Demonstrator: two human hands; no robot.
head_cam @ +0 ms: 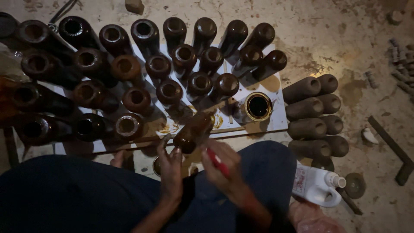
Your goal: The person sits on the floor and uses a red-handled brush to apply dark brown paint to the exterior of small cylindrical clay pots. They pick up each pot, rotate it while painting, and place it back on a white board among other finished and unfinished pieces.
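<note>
Over my lap, my left hand [171, 166] grips a brown pot [193, 131]; my right hand [222, 166] pinches a red brush [217, 162]. Many glossy pots [142, 69] stand finished; dull ones [315, 114] wait.

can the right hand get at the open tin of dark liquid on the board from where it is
Probably yes: the right hand sits just below the tin, with only bare board between, though it already holds a red brush.
</note>
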